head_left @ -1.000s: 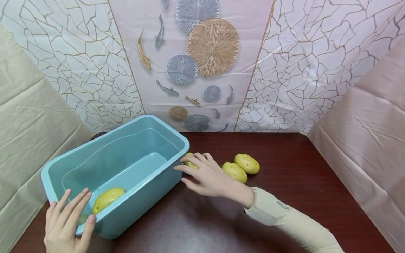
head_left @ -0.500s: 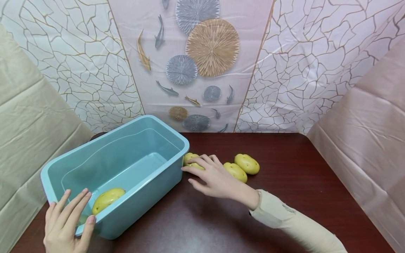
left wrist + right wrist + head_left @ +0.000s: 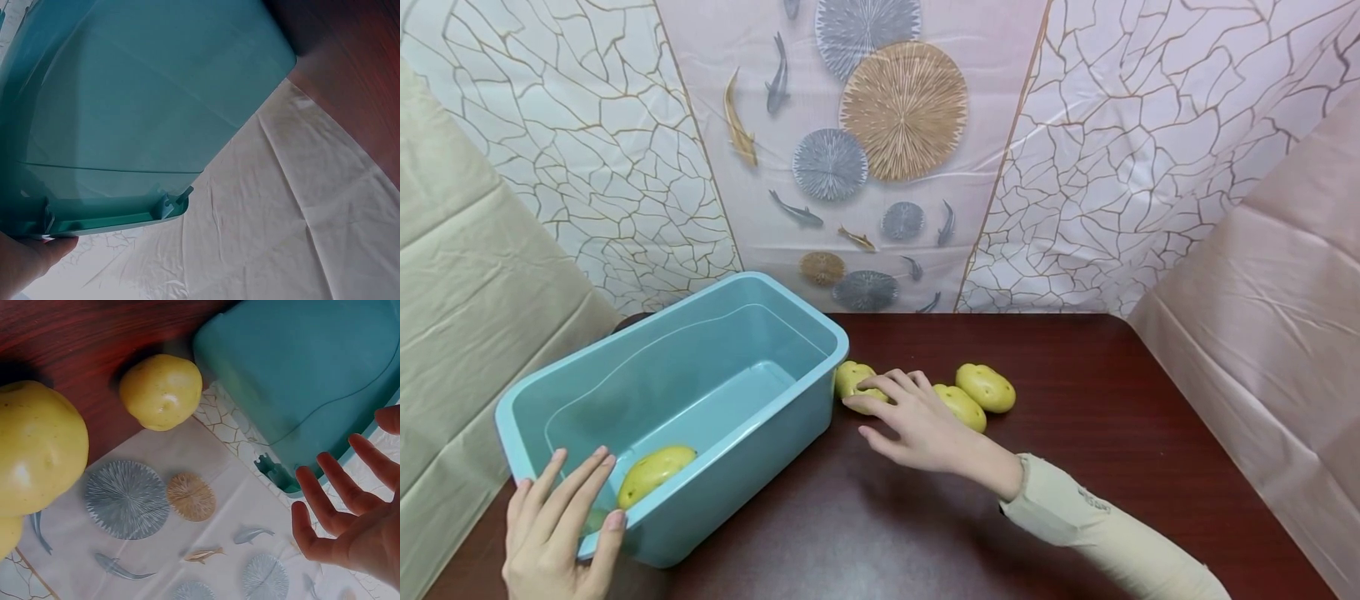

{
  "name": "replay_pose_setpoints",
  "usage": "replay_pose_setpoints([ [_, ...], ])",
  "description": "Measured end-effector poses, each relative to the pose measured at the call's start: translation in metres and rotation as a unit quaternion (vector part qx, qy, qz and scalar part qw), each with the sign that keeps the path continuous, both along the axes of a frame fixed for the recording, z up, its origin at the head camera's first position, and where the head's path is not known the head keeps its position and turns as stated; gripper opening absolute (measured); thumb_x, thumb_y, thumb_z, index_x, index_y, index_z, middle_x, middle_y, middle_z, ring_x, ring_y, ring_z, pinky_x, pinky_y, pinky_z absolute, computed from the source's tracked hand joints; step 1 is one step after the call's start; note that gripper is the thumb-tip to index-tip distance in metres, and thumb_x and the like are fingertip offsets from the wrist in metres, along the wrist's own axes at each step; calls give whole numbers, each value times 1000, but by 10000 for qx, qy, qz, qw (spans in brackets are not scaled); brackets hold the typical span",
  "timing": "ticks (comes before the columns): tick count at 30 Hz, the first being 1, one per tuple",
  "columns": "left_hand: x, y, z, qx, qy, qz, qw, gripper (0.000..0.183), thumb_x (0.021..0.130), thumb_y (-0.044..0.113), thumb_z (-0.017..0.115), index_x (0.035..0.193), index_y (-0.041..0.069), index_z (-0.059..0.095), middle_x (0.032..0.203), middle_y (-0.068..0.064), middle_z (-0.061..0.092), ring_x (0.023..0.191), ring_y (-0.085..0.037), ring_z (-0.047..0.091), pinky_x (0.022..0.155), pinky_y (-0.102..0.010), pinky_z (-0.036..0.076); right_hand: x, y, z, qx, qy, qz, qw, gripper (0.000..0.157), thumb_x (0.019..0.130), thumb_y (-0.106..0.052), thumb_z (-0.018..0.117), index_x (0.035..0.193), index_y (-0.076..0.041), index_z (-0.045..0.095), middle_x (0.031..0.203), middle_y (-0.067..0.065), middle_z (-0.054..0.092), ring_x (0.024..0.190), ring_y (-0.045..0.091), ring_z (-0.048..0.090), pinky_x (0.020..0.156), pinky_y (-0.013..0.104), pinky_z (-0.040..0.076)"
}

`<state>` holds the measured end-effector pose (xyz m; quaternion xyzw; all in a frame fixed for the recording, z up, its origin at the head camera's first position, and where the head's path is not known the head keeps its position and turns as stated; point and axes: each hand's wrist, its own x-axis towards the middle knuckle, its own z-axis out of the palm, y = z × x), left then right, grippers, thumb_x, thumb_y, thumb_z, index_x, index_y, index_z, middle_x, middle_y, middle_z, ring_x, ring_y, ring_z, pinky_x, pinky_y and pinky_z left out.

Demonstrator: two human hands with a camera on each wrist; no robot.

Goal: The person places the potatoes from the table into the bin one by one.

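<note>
My left hand (image 3: 553, 533) rests over the near left corner of a blue plastic tub (image 3: 737, 450), its fingers extended across the rim. Inside the tub lies a yellow potato (image 3: 655, 472), and a pale greenish patch beside it is mostly hidden by the fingers. Over the table my right hand (image 3: 917, 429) is held with loosely bent fingers and nothing in them. Just beyond its fingertips, a potato (image 3: 855, 379) sits close to the tub's right end. Two more potatoes, a nearer one (image 3: 962, 406) partly hidden by the hand and a farther one (image 3: 987, 387), lie together to the right.
The dark red wooden table (image 3: 1112, 467) spreads out to the right and in front of the tub. A patterned cloth backdrop (image 3: 902, 108) hangs behind it. Beige cloth walls, left (image 3: 467, 317) and right (image 3: 1262, 325), flank the table.
My right hand has drawn back slightly to the right from the tub's end, so more of the potato beside the tub shows. The left hand and tub stay in place.
</note>
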<state>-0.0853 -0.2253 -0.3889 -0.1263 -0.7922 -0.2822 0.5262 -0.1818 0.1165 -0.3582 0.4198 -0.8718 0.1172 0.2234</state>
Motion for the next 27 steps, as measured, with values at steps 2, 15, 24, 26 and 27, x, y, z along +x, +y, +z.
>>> replay_pose_setpoints([
  [2,0,0,0,5,4,4,10000,45,85,39,51,104,1,66,118,3,61,122,-22,46,104,-36,23,-1,1,-2,-3,-17,-20,10000,31,82,-28,58,112,-24,59,112,1,56,98,16,49,75,33,34],
  [15,1,-1,0,22,-122,54,9999,44,85,38,51,106,2,66,119,5,60,123,-21,45,105,-40,22,-6,6,-12,120,-66,-280,9995,32,80,-29,58,112,-22,60,112,1,56,99,17,49,74,34,34],
  [24,1,-1,0,29,-76,43,10000,44,84,38,51,105,2,66,118,5,61,122,-21,46,105,-39,22,-14,7,-18,293,-91,-526,9981,36,80,-31,58,114,-22,57,113,2,56,98,18,49,72,35,33],
  [26,0,0,0,19,-36,36,10000,44,85,38,51,104,2,66,118,4,61,122,-21,46,104,-38,22,-15,7,-19,299,-133,-559,9979,36,80,-31,58,115,-21,57,113,3,56,98,18,49,73,36,34],
  [27,0,0,0,17,-14,31,10000,44,85,38,51,104,1,66,118,4,61,122,-21,46,104,-38,23,-16,7,-20,311,-161,-585,9977,36,80,-31,58,115,-21,57,114,3,56,97,18,49,72,36,34],
])
